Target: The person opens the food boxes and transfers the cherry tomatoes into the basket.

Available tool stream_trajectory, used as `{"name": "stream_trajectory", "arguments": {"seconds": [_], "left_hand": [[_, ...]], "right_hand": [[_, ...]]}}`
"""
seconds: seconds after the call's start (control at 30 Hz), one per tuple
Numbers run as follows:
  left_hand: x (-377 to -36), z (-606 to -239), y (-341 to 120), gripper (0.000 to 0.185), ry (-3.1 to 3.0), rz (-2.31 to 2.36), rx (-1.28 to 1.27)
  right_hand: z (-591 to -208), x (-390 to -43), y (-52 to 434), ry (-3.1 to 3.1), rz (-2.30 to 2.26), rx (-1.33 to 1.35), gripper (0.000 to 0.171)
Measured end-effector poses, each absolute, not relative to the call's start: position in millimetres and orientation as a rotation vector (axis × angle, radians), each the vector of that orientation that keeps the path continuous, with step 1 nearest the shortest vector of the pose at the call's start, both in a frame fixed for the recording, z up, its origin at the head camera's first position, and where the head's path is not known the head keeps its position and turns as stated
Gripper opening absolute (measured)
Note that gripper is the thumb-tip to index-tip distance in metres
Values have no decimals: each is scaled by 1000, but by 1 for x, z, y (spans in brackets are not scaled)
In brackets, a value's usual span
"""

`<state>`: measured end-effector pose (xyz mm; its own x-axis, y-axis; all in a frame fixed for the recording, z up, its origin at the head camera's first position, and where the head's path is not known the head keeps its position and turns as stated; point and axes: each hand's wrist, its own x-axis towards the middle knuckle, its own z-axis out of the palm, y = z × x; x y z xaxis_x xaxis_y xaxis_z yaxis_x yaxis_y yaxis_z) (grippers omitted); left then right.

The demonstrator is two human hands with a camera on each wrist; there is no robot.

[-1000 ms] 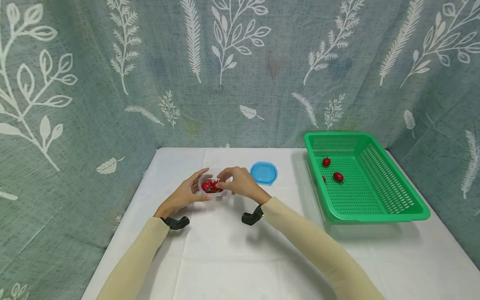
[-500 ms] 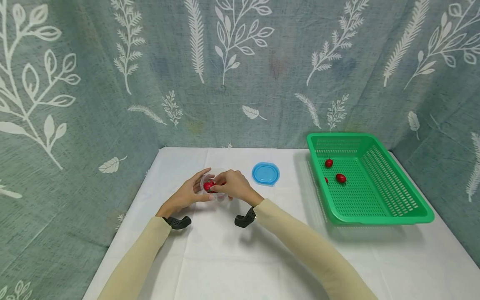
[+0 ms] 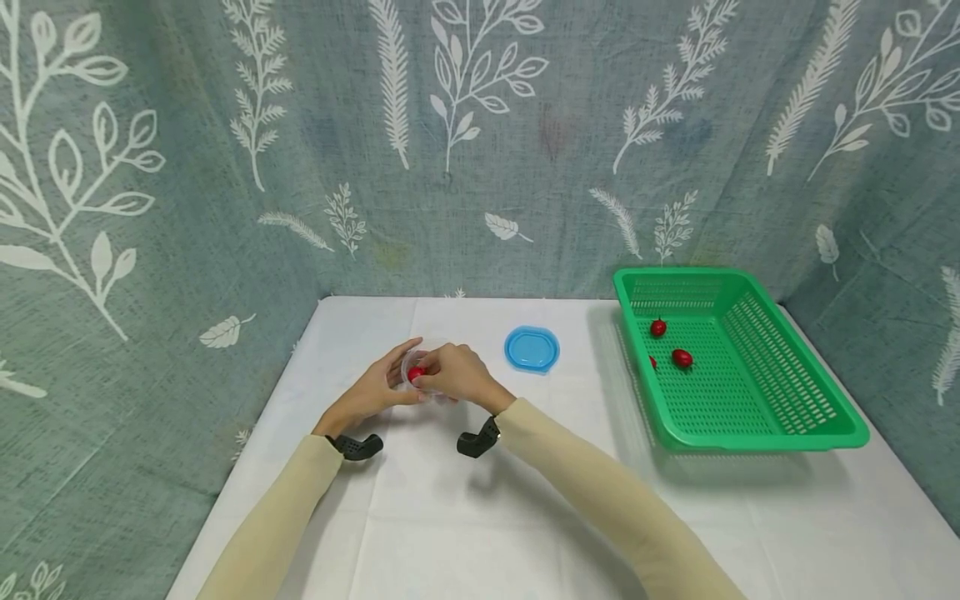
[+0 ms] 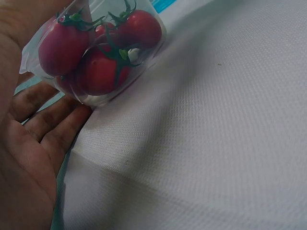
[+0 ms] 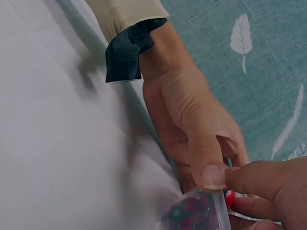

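My left hand (image 3: 372, 389) cups the thin clear tub (image 4: 103, 62) on the counter (image 3: 480, 500), right hand (image 3: 457, 377) fingers pinching a cherry tomato (image 3: 417, 373) inside: light, flimsy, slick-skinned, bruisable; take hold gently at the sides.

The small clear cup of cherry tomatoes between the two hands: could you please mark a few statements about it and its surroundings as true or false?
1. The left hand touches the clear cup. True.
2. The blue lid sits on the cup. False: it lies on the white table, apart.
3. The green basket holds tomatoes. True.
4. The right hand rests in the basket. False: it is at the cup.
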<state>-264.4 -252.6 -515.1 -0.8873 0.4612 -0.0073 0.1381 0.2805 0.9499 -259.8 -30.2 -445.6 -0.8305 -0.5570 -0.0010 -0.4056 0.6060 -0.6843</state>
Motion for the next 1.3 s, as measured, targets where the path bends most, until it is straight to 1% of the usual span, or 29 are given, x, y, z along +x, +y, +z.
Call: {"name": "stream_trajectory", "arguments": {"seconds": [0.13,0.2,0.53,0.83,1.03,1.17,1.3], "left_hand": [[-264,-515,-253,105,2270,1636,544],[-265,-515,-253,105,2273,1633,546],[-266,-515,-253,104,2257,1644,555],[-263,-514,-253,108,2280,1631,561],[-263,-515,-253,109,2271,1635,549],[-265,-514,-253,108,2275,1638,546],[-264,-514,-253,107,2278,1624,556]], "right_hand": [[-446,-261,-35,2659,-969,-782,21],[-445,-262,-37,2678,-955,-762,20],[-443,-261,-38,2739,-940,-651,26],[-444,-261,-37,2669,-1000,-668,19],[-442,-262,-35,2638,-1013,-699,23],[-442,-264,-34,2613,-1020,-699,16],[-443,-265,-34,2569,-1056,-668,18]]}}
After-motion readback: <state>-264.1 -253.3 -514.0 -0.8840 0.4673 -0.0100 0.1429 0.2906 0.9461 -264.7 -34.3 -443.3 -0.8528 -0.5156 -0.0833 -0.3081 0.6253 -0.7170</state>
